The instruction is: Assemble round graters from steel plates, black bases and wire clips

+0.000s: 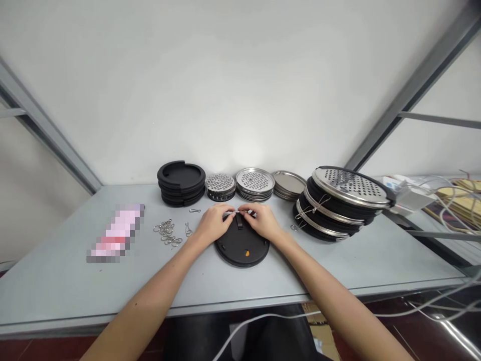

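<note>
A round black plastic base (243, 245) lies flat on the table, its underside or inner face up, with a raised black tab near its far edge. At that far edge, my left hand (215, 223) and my right hand (263, 220) meet from either side. Their fingertips pinch a small metal wire clip (236, 211), mostly hidden by the fingers. Left of my left hand lies a loose pile of wire clips (168, 232), with a single clip (188, 229) close to it and another clip (194, 210) farther back.
Along the wall stand stacked black rings (181, 183), perforated metal discs (220, 184), rimmed perforated plates (255, 181) and plain metal lids (289, 183). At right, a leaning stack of assembled black-and-metal units (338, 203) carries wire clips. A pixelated flat object (116, 233) lies left. Cables (451, 200) hang at right.
</note>
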